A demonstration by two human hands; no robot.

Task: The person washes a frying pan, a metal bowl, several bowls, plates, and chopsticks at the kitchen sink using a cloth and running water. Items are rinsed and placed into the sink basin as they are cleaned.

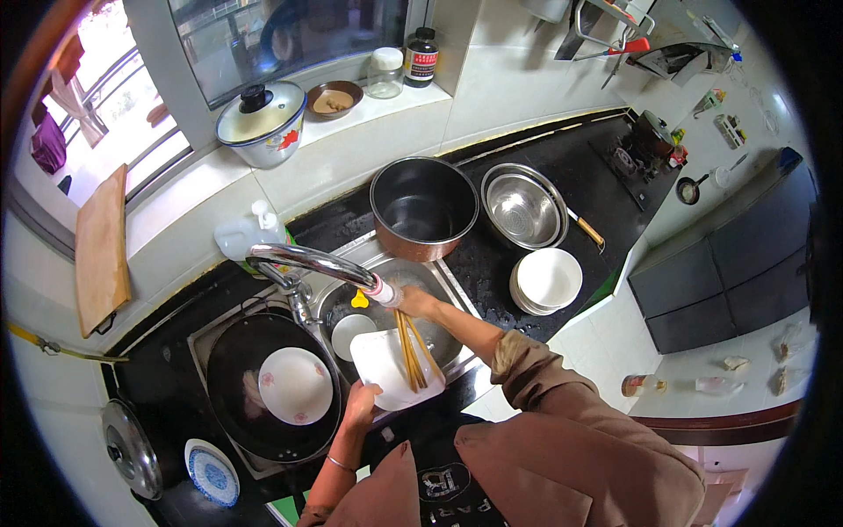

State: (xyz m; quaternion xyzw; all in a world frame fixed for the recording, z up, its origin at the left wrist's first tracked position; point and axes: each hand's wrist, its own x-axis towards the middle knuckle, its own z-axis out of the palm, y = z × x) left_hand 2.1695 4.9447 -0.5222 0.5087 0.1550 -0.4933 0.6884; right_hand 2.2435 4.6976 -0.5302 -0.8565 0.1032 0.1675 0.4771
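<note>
My left hand (pixel 361 405) grips the near left corner of a white, rounded rectangular container (pixel 375 359), tilted over the near side of the steel sink (pixel 458 280). My right hand (pixel 419 303) is beside the faucet's spout (pixel 336 263), closed around the upper ends of several wooden chopsticks (pixel 409 356). Their lower ends fan out over the container. The spout tip partly hides my right fingers. Behind the container, a white bowl (pixel 352 334) sits in the sink near a yellow piece (pixel 359 299).
Left of the sink, a large black wok (pixel 230 375) holds a white flowered plate (pixel 296 385) and a cloth-like item. A deep pot (pixel 421 204), steel basins (pixel 523 209) and stacked white bowls (pixel 548 280) stand to the right. A detergent jug (pixel 244 237) is behind the faucet.
</note>
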